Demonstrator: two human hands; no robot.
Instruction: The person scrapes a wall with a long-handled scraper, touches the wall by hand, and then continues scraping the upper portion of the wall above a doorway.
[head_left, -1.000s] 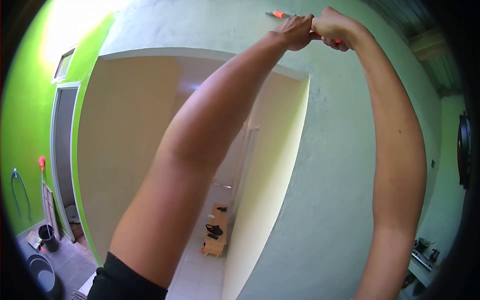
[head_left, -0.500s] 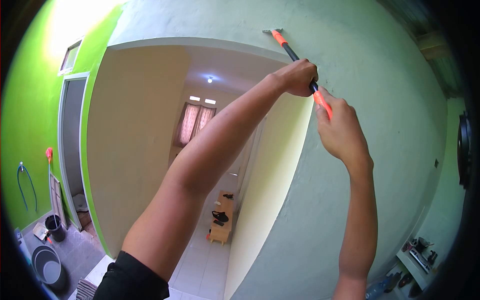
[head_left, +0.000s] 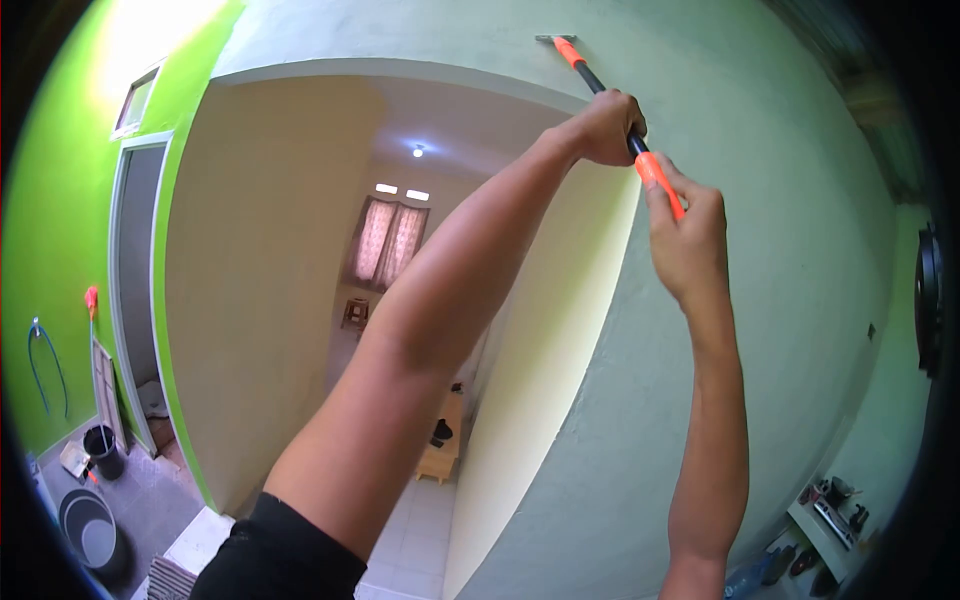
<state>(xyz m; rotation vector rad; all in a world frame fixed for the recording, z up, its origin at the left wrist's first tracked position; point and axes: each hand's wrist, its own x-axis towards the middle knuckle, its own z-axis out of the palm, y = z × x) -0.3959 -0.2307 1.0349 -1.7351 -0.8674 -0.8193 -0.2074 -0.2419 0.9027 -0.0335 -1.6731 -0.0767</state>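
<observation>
I am holding a long-handled scraper (head_left: 590, 76) in the upper middle of the frame. My left hand (head_left: 608, 128) is wrapping its black shaft, and my right hand (head_left: 688, 235) is gripping the orange end just below. Its blade is touching the pale green wall (head_left: 780, 330) above the corner of the doorway (head_left: 300, 260). At the lower left a dark bucket (head_left: 85, 525) is sitting on the floor, and a small wooden bench (head_left: 440, 458) is standing in the hallway beyond.

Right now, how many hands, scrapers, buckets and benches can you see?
hands: 2, left hand and right hand
scraper: 1
buckets: 2, black bucket and grey bucket
wooden bench: 1
total: 6
</observation>
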